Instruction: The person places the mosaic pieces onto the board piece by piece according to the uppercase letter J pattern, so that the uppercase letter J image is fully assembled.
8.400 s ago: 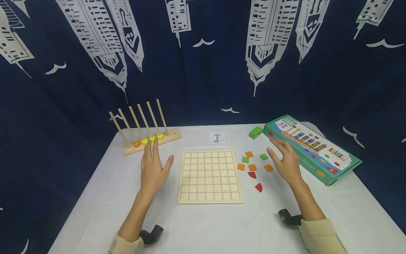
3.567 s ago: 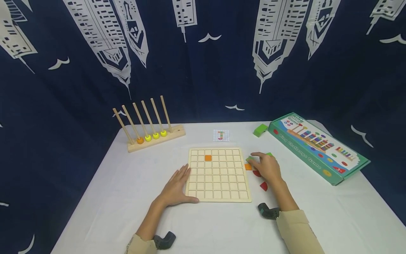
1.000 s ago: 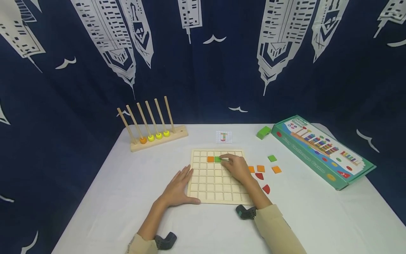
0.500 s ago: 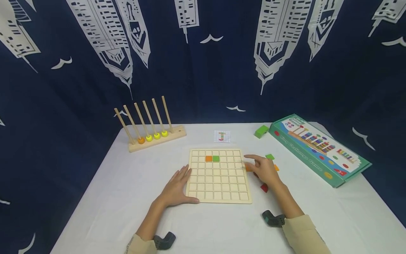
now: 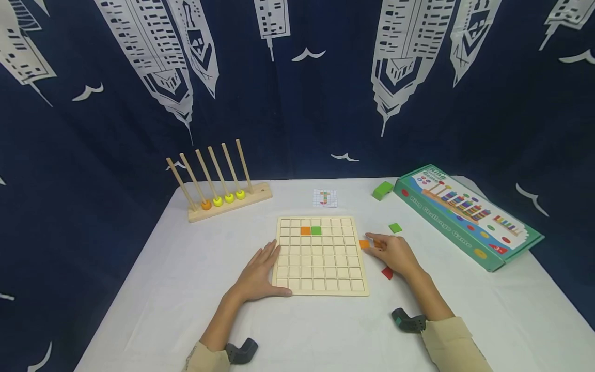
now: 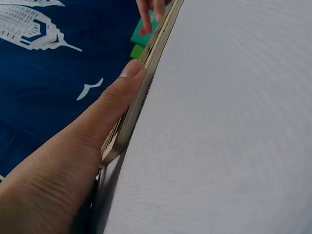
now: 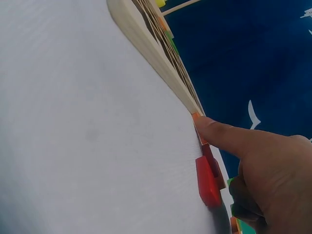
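Note:
My left hand [image 5: 255, 276] rests along the left edge of the square wooden grid board [image 5: 321, 262], fingers straight; its thumb lies at the near corner. In the left wrist view, the thumb [image 6: 114, 95] presses against the board's side. An orange square tile [image 5: 305, 231] and a green one [image 5: 316, 230] sit side by side in the second row from the back. Off the board's right edge, my right hand [image 5: 395, 254] pinches a loose orange tile [image 5: 364, 244] between thumb and index finger. In the right wrist view, its thumb [image 7: 219, 131] meets that tile's edge.
A red quarter-round piece [image 5: 387, 273] and a green tile [image 5: 395, 227] lie near the right hand, which partly hides other pieces. Behind the board are a pattern card [image 5: 325, 199], a green block [image 5: 382, 190], a peg rack [image 5: 232, 204] with rings and a game box [image 5: 469, 219].
My left hand has come to the board's edge. An orange tile and then a green tile were set on the grid; my right hand then moved back right to another orange tile.

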The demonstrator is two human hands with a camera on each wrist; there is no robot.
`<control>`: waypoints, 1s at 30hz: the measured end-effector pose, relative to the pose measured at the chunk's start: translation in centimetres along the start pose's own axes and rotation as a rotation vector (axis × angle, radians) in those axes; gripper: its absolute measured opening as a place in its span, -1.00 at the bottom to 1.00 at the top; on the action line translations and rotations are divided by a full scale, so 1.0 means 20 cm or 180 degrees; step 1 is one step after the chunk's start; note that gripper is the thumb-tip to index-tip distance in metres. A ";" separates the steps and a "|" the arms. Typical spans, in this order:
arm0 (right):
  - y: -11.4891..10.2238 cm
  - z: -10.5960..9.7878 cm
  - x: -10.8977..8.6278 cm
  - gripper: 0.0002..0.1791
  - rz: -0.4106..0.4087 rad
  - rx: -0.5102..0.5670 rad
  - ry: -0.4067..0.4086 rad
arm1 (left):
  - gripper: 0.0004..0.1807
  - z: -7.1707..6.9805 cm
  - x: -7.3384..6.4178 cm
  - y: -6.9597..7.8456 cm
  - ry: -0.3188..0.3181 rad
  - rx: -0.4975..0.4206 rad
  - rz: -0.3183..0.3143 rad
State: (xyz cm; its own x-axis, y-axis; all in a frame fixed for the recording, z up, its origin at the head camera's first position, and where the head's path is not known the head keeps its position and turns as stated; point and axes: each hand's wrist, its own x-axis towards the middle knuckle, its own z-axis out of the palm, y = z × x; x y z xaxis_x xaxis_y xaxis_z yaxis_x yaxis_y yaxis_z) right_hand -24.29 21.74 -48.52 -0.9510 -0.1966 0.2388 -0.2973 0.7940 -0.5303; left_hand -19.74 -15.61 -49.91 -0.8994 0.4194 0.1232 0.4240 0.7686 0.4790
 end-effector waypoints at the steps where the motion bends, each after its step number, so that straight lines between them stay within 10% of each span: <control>1: 0.00 0.00 0.00 -0.51 -0.0011 -0.0023 -0.0014 | 0.36 0.00 0.00 0.00 -0.0006 0.0001 -0.0005; 30: -0.16 0.08 0.08 -0.62 -0.0299 -0.0243 0.0868 | 0.39 0.00 0.01 0.00 -0.0033 0.0020 -0.0023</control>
State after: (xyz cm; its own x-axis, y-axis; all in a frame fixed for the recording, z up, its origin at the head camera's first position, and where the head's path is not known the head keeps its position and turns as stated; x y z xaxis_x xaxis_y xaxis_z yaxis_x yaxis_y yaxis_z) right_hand -24.94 18.08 -47.71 -0.8584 -0.1176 0.4993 -0.3659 0.8226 -0.4352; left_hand -19.87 -15.56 -49.93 -0.9013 0.4189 0.1109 0.4184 0.7746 0.4743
